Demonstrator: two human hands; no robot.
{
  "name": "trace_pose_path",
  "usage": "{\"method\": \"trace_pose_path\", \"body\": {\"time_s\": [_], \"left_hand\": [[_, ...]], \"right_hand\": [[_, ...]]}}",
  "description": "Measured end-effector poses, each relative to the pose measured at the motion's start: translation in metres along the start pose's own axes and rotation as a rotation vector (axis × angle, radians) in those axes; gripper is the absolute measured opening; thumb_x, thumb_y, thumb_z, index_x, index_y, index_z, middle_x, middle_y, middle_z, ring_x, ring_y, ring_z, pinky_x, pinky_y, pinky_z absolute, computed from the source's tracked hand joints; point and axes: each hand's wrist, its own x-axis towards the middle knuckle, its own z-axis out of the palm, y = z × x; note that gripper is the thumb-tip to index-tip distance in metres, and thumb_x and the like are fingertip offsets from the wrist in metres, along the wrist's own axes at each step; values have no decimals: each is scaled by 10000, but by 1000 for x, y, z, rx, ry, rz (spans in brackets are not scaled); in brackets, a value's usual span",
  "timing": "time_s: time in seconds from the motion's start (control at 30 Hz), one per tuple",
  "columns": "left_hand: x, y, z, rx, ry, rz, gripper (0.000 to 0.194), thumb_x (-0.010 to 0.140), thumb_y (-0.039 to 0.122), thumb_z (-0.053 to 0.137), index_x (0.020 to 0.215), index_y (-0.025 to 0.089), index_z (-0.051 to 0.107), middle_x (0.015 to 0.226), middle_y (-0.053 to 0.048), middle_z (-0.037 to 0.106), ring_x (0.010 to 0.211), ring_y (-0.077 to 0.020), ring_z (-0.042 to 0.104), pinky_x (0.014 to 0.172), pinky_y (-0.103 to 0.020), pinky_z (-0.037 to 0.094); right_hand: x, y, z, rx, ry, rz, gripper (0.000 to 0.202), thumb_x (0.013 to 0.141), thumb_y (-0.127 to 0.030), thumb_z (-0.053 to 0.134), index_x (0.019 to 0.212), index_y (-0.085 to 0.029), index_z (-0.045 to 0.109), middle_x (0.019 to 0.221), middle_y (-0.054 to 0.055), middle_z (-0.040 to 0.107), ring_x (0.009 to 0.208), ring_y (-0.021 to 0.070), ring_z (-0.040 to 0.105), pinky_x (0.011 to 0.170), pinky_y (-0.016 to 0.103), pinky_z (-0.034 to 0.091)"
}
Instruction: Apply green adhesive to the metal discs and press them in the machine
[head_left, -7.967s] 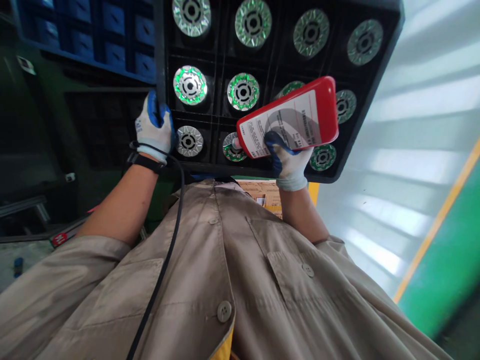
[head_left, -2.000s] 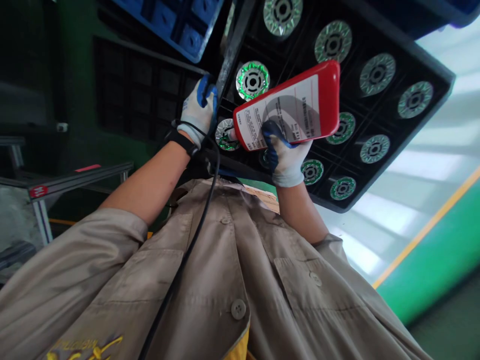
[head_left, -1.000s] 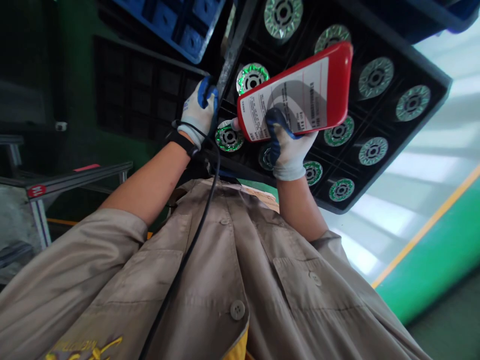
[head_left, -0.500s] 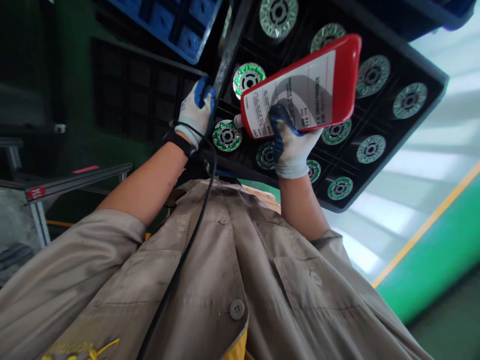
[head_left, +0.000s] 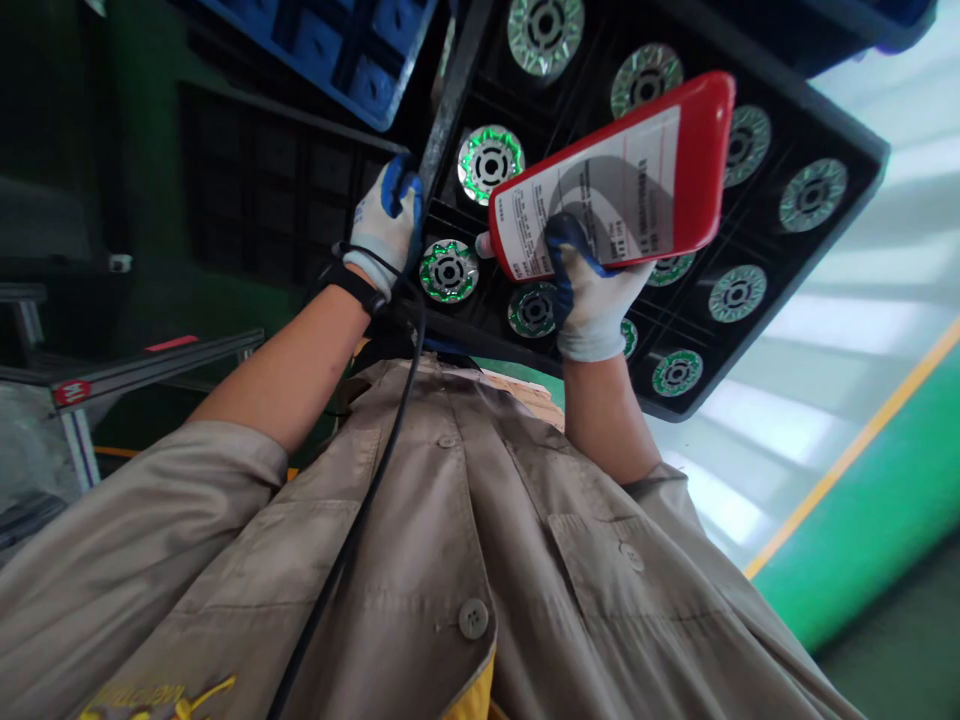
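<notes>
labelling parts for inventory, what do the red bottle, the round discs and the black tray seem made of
Red bottle: probably plastic, glossy, from its smooth sheen. Round discs: likely metal, shiny, from their silvery reflections. Black tray: perhaps moulded plastic, dull and gridded; dimness leaves this open.

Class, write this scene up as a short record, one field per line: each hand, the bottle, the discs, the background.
Left hand: gloved, at the black tray's rim; grip unclear
Right hand: gloved, holding the red bottle
Bottle position: tilted, nozzle beside the nearest disc; contact unclear
Discs: silvery, in separate compartments, several marked green
Background: blue tray, upper left
Clothing: tan shirt, black cable across it
</notes>
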Motion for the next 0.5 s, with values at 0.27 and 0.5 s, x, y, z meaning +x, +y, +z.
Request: {"method": "trace_pose_path", "body": {"time_s": [0.27,0.5], "left_hand": [[7,-14,0,-23,17,3,388,993,128,636,1370,200,576,1374,44,678,1308,-134,576,1263,-327,386],[16,-37,-1,-80,9,112,389,961,250,675,1342,256,597,1342,45,702,1273,-161,613,1227,-375,441]], "right_hand": [[-4,3,-2,33,117,-111,794,603,-621,880,1219,-236,557,1326,116,653,1331,318,640,1179,566,487],[-10,2,-14,-115,-7,-37,801,585,-617,909,1234,-268,595,1288,103,696,1362,312,620,1183,515,507]]}}
